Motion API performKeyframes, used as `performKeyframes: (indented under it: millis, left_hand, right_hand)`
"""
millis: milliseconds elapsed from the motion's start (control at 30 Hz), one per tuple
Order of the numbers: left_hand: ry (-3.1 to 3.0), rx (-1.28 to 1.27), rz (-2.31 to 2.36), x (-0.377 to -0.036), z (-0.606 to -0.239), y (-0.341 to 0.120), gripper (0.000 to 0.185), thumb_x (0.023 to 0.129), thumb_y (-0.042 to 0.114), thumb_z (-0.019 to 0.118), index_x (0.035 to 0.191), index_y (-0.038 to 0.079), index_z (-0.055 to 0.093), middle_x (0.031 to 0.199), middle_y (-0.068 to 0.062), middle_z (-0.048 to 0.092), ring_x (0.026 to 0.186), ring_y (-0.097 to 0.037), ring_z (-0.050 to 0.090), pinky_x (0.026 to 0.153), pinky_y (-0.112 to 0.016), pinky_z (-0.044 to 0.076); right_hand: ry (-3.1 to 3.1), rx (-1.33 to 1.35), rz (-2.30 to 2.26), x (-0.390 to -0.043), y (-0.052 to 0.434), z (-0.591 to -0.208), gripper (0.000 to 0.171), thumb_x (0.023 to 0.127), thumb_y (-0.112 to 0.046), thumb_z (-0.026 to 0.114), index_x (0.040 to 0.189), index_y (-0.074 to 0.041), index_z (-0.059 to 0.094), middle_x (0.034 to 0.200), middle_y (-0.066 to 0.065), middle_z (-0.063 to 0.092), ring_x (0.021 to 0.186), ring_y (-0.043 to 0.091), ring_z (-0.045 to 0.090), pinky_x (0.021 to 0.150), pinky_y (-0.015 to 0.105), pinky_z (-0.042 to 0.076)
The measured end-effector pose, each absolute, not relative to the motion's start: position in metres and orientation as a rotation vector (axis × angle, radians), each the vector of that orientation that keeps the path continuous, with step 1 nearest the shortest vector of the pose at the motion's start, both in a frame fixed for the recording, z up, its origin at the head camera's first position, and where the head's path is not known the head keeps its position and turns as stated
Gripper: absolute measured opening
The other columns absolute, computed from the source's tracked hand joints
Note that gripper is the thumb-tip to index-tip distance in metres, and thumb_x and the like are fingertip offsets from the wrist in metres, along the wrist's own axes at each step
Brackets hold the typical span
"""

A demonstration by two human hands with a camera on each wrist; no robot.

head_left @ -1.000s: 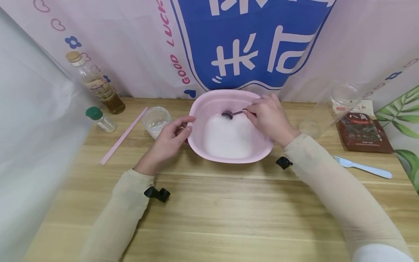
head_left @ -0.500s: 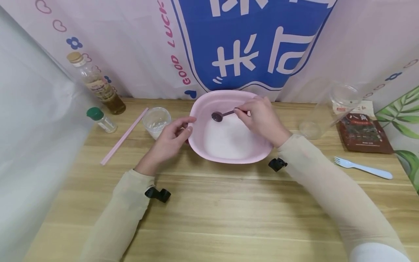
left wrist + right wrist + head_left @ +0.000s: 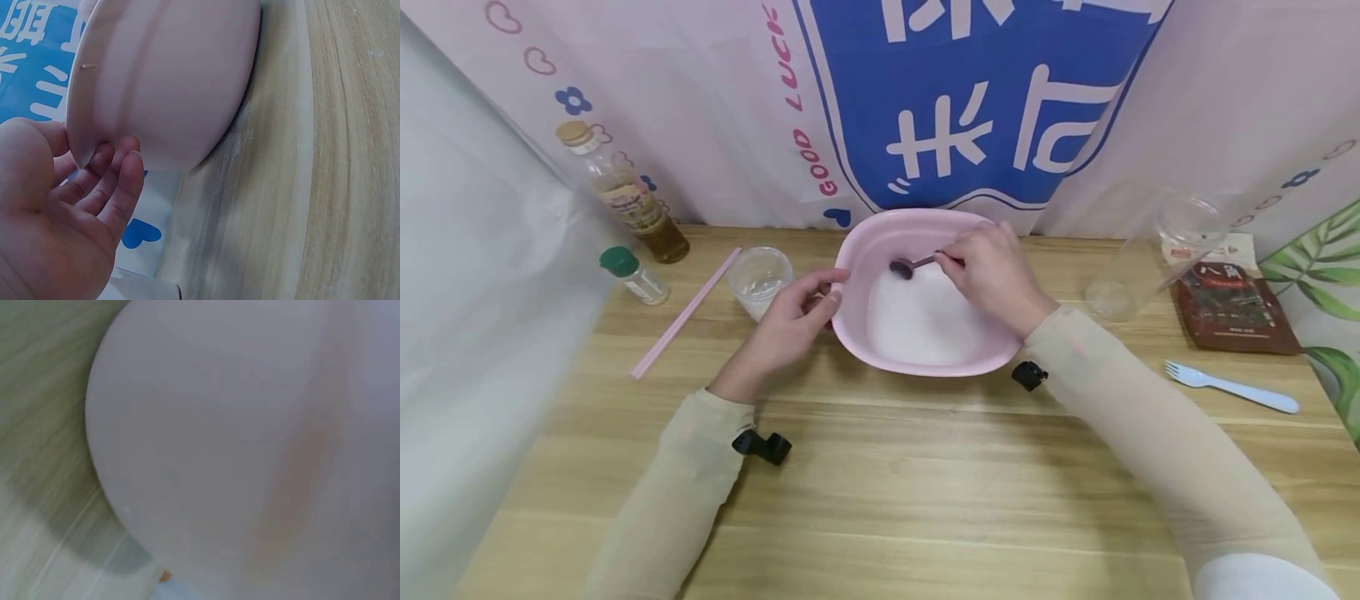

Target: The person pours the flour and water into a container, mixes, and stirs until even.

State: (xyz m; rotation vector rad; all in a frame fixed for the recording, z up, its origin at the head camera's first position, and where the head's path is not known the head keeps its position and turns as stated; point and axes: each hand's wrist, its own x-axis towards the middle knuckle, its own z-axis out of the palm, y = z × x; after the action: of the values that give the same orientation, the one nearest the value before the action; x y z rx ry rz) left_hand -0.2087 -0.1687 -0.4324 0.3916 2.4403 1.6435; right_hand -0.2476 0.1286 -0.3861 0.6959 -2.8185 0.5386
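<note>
Grips the left rim of the pink plastic basin (image 3: pixel 856 327) on the wooden table (image 3: pixel 887 483) between thumb and bent fingers of the left hand (image 3: pixel 790 321), and farther in pinches the dark brown spoon (image 3: pixel 906 267) with curled fingers of the right hand (image 3: pixel 994 271), near white contents (image 3: pixel 921 323).

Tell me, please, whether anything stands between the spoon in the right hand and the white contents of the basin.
Nothing visible does: the right hand holds the spoon inside the basin, its head near the white contents. The left hand grips the basin's side, well aside.
</note>
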Motion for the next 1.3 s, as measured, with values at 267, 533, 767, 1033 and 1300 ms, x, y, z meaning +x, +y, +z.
performKeyframes:
  millis: [267,533,767,1033,1300]
  left_hand:
    - [2.448,0.37,1.641,-0.206,-0.433,-0.169,0.041,0.114,0.014,0.052,0.153,0.004,0.056,0.118,-0.02,0.061,0.09,-0.02,0.068,0.086,-0.04,0.067]
    - [2.452,0.371,1.645,-0.206,-0.433,-0.17,0.041,0.114,0.015,0.051,0.153,0.005,0.056,0.117,-0.019,0.061,0.089,-0.018,0.068,0.087,-0.041,0.067]
    - [2.458,0.39,1.657,-0.208,-0.433,-0.172,0.04,0.113,0.013,0.052,0.152,0.002,0.057,0.117,-0.021,0.061,0.087,-0.016,0.068,0.085,-0.041,0.067]
    - [2.451,0.391,1.652,-0.208,-0.435,-0.17,0.041,0.113,0.013,0.052,0.153,0.003,0.057,0.117,-0.021,0.061,0.087,-0.016,0.068,0.085,-0.039,0.067]
    - [2.461,0.397,1.634,-0.208,-0.434,-0.168,0.041,0.113,0.014,0.052,0.152,0.004,0.057,0.116,-0.019,0.061,0.087,-0.018,0.068,0.084,-0.039,0.066]
  right_hand:
    - [-2.83,0.617,0.616,-0.243,0.15,-0.383,0.019,0.105,-0.015,0.07,0.104,-0.003,0.086,0.097,0.015,0.082,0.096,0.038,0.068,0.088,0.05,0.038]
    - [-2.787,0.532,0.669,-0.23,0.175,-0.374,0.022,0.104,-0.012,0.066,0.101,0.003,0.082,0.085,0.019,0.075,0.089,0.037,0.06,0.087,0.047,0.033]
    - [-2.772,0.551,0.588,-0.223,0.189,-0.377,0.022,0.103,-0.01,0.065,0.093,0.003,0.08,0.077,0.015,0.069,0.077,0.035,0.056,0.077,0.042,0.031]
    - [-2.722,0.568,0.573,-0.222,0.194,-0.392,0.018,0.101,-0.008,0.069,0.097,0.003,0.082,0.081,0.017,0.072,0.078,0.037,0.058,0.075,0.042,0.032]
    - [-2.733,0.569,0.784,-0.217,0.203,-0.391,0.016,0.1,-0.009,0.07,0.104,0.002,0.082,0.087,0.015,0.071,0.081,0.032,0.059,0.075,0.039,0.043]
